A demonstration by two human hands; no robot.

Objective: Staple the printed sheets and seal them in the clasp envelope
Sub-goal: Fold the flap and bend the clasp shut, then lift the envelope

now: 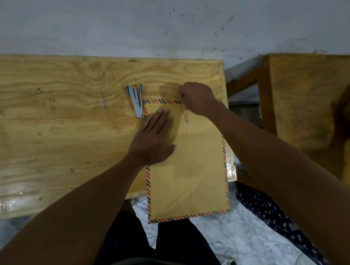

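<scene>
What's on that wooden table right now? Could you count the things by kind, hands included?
Envelope: 1 (brown, striped border, hanging over the near edge of the table)
Stapler: 1 (lying just left of the envelope's top corner)
Hands: 2 (left hand flat on the envelope, right hand pinching at its top edge)
Total: 4

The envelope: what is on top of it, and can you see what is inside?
On the envelope the left hand lies flat; the right hand pinches the clasp at its top. Its inside is hidden.
</scene>
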